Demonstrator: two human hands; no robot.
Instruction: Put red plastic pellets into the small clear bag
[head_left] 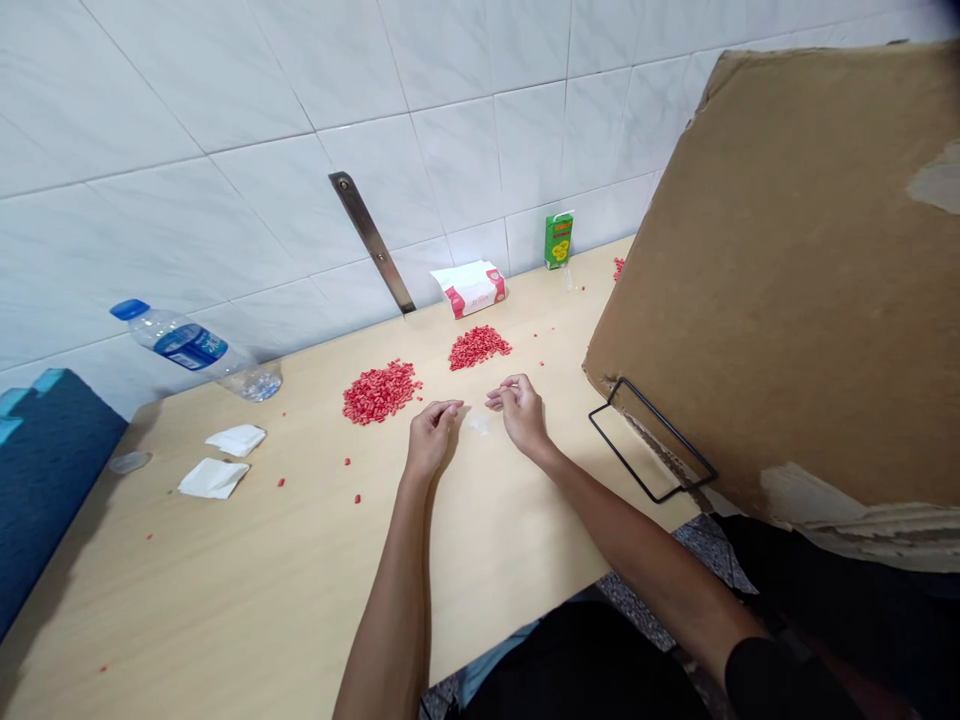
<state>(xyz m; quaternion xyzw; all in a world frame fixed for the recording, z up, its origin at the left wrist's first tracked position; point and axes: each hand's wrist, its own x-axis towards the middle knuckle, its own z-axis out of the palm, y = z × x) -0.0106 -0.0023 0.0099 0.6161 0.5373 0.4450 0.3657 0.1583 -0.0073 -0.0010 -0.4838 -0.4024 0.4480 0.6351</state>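
Note:
My left hand [433, 437] is above the table just right of a pile of small red pieces [379, 392]. Its thumb and fingers are pinched together, and anything between them is too small to make out. My right hand [520, 413] is opposite, with curled fingers and the thumb pressed toward them; its contents, if any, cannot be seen. Between both hands lie small clear, whitish bits [478, 422] on the wooden table [495, 560]. A second, smaller heap of red pieces [480, 347] sits just beyond my hands.
A large cardboard box [780, 290] with a black wire handle [651, 440] stands at the right. Along the tiled wall are a tissue pack [476, 292], a green drink carton [558, 241] and a leaning plastic bottle [195, 345]. White tissues [214, 478] and a blue block [56, 470] are left.

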